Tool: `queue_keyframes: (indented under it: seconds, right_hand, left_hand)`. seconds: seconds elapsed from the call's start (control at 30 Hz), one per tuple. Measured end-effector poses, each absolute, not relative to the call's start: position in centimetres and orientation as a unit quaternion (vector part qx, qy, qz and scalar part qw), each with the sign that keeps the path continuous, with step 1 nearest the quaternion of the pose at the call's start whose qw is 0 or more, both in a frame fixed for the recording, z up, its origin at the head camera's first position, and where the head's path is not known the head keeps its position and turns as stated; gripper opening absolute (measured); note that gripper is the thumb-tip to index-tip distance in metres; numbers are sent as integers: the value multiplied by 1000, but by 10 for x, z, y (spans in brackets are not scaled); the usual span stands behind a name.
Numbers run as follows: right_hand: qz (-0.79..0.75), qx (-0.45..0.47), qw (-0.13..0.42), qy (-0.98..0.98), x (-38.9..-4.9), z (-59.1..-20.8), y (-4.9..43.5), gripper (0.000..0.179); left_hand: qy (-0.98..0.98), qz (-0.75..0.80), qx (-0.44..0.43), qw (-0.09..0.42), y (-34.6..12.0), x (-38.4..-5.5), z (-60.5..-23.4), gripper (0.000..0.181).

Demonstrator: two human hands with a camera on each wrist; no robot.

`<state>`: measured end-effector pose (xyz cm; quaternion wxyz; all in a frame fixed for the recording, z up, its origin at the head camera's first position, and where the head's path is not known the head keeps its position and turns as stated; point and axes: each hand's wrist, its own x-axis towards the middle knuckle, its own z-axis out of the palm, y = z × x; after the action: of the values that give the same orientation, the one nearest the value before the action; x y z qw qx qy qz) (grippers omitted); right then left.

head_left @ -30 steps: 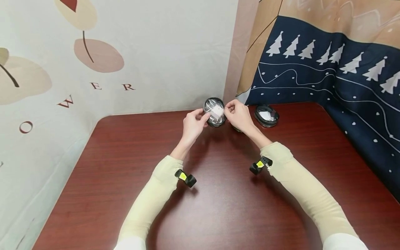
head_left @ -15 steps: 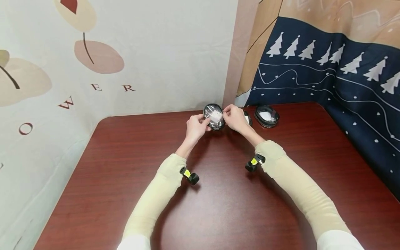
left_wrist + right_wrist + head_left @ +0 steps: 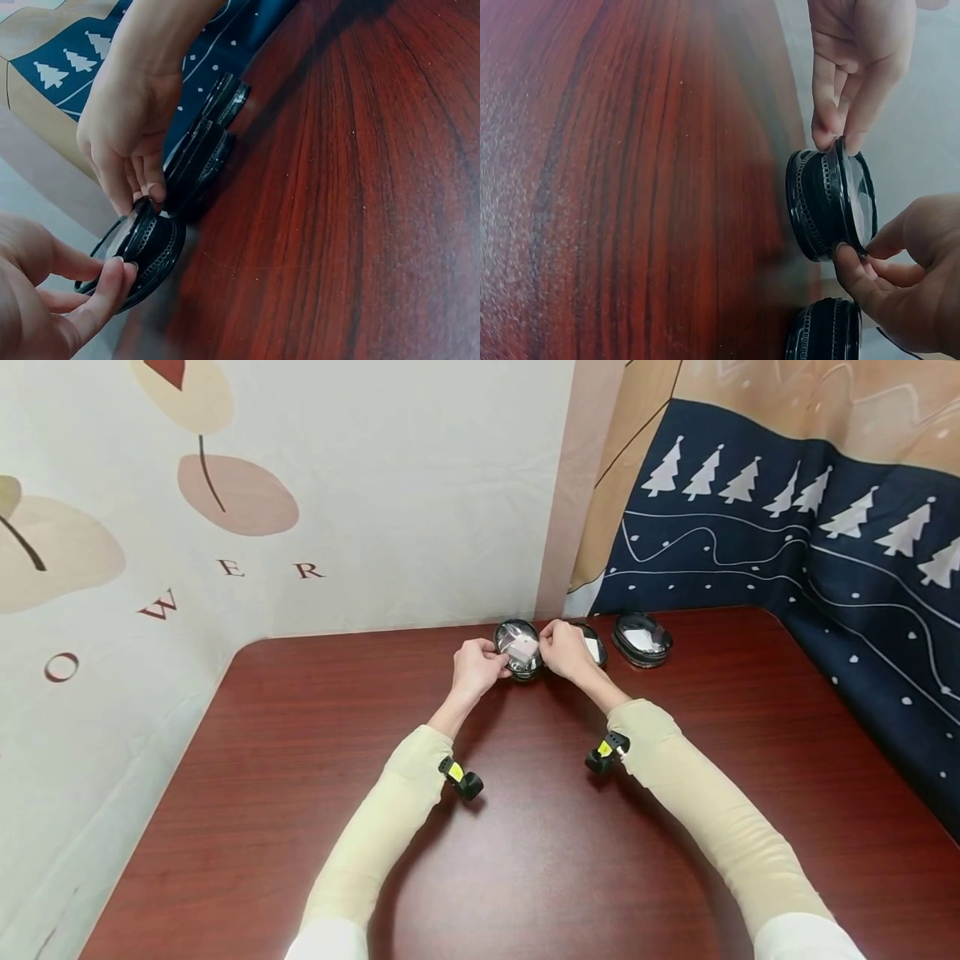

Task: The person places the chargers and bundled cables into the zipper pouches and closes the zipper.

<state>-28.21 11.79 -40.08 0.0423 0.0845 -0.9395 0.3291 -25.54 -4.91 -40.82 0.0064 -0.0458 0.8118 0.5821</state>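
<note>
A small round zippered case point(image 3: 517, 645) with black trim and a clear top sits near the table's back edge. White contents show through the top. My left hand point(image 3: 478, 668) pinches its left rim between thumb and fingers. On the opposite side, my right hand point(image 3: 566, 652) pinches the rim with its fingertips. The black side of the case point(image 3: 817, 202), with lines of zipper teeth, shows in the right wrist view. A second case point(image 3: 593, 645) stands just behind my right hand and is partly hidden by it. Farther right lies a third case point(image 3: 641, 639).
The cases stand on a dark red wooden table point(image 3: 540, 843). A pale printed cloth point(image 3: 405, 510) hangs behind it. At the right hangs a navy cloth point(image 3: 697, 547) with white trees, close to the table's edge.
Both hands have lowered the held case slightly toward the table. My right hand has shifted a little left and down, uncovering more of the second case.
</note>
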Motion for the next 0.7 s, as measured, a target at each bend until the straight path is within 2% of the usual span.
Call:
queue_keyframes:
  seconds: [0.3,0.7]
  right_hand:
    - [288,121,16,-950,-283,-399,116,24]
    - [299,122,-8,-946,-279,-398,118,28]
  left_hand:
    - [811,581,-64,39,-51,-256,-410,22]
    - [782,617,-63,62,-54,-254,-410,30]
